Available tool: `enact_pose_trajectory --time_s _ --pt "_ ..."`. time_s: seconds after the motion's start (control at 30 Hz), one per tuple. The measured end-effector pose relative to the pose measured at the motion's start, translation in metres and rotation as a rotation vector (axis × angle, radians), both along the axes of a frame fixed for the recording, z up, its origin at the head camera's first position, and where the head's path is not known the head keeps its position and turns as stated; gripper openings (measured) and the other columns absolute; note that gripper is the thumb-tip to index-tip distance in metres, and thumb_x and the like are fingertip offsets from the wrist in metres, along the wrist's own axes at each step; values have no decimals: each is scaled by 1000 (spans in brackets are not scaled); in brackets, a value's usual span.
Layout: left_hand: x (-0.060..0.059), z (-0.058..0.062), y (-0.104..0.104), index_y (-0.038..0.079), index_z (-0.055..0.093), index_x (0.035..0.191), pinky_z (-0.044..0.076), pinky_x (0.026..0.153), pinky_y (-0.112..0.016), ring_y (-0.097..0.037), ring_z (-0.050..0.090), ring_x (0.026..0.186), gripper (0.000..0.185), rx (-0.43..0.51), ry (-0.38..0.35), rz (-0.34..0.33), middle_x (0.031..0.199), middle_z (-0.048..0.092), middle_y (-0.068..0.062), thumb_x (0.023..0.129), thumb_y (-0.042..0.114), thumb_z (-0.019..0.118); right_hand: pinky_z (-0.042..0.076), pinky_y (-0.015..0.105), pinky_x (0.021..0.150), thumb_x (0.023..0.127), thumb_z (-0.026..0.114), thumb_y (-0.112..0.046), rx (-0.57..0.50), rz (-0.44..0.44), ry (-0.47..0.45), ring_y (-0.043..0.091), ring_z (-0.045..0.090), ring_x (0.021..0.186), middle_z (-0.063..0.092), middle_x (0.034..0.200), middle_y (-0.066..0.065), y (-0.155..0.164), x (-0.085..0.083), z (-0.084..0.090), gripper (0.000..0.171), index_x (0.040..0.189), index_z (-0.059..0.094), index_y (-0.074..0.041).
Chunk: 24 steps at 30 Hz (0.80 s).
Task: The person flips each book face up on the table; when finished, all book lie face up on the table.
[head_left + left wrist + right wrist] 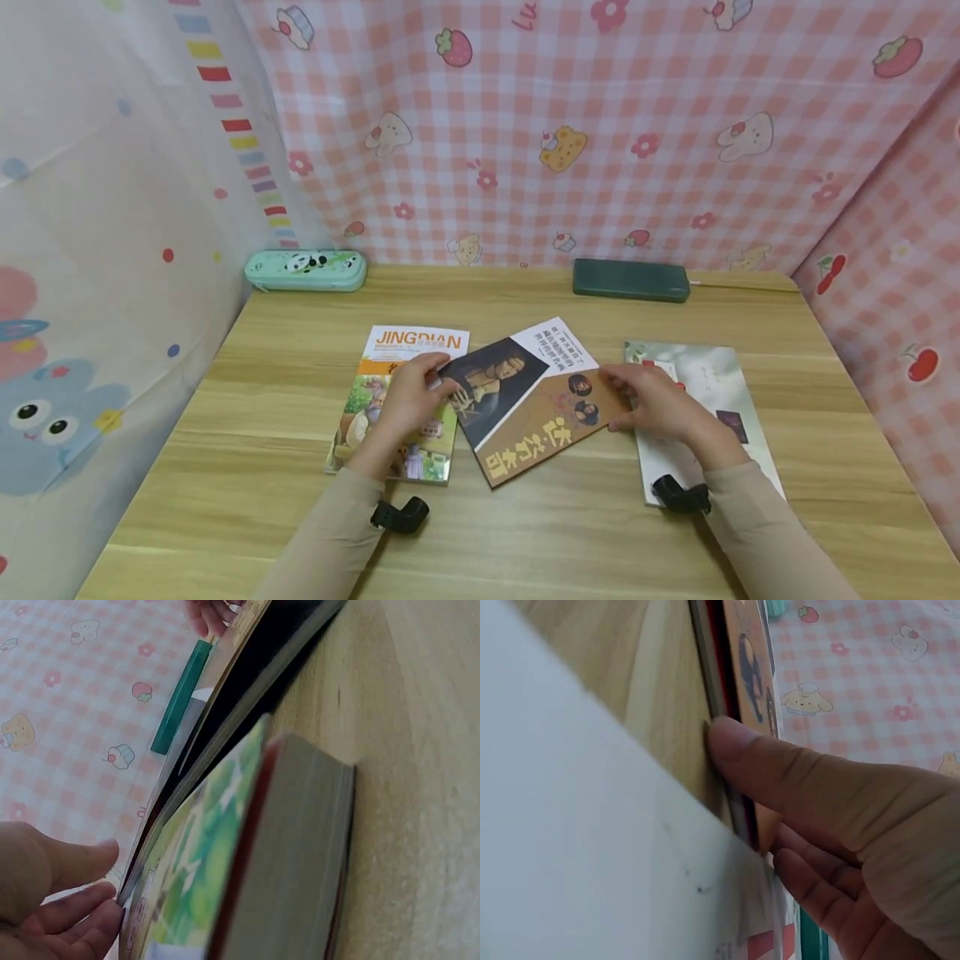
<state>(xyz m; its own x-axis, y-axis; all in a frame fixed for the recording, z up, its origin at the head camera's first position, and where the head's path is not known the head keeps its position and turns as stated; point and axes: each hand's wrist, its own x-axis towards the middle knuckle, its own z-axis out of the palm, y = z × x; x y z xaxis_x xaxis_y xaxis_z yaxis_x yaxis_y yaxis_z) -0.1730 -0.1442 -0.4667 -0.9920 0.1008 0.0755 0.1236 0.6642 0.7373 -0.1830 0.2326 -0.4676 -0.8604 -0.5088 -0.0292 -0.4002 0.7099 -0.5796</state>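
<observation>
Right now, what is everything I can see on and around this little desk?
Brown art book: one, brown and black cover with a white corner, middle of the desk, lying askew, its left corner over the orange book.
Orange book: one, orange and white cover, left of the middle.
Pale book: one, whitish green, right of the middle.
Pencil case: one, mint green with a panda, far left corner.
Dark case: one, dark green, far edge.
Desk: one, light wood.
Cloth backdrop: pink check with cartoon prints, behind and at the right.
Left hand: holds the brown art book's left corner.
Right hand: grips its right edge.
</observation>
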Motion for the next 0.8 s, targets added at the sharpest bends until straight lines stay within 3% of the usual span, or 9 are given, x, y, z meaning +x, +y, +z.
enact_pose_trajectory --time_s 0.17,0.4,0.57,0.8 --pt "2 -1 -1 1 69 127 51 68 -35 -22 58 78 48 -13 -32 17 98 71 -14 82 7 84 54 46 89 73 91 -9 4 -26 20 25 62 102 69 120 13 2 -5 -1 73 138 58 2" --pt "13 -2 1 4 72 122 56 76 -37 -21 65 87 49 -14 -66 15 109 74 -9 76 10 89 54 49 90 79 84 1 -5 -13 41 30 64 106 67 125 16 6 -18 -3 67 140 57 1" --pt "26 -4 8 0 75 113 57 70 -31 -15 64 77 46 1 -35 -9 95 74 -8 71 8 92 53 55 95 82 76 9 -2 8 49 37 62 113 64 130 21 5 -28 -2 60 139 57 3" --pt "40 -6 19 -7 74 108 61 69 -27 -17 70 77 36 100 -92 -41 89 75 -13 74 -4 86 45 62 105 85 72 10 38 13 75 48 52 127 55 140 29 2 -41 -1 53 136 61 3"
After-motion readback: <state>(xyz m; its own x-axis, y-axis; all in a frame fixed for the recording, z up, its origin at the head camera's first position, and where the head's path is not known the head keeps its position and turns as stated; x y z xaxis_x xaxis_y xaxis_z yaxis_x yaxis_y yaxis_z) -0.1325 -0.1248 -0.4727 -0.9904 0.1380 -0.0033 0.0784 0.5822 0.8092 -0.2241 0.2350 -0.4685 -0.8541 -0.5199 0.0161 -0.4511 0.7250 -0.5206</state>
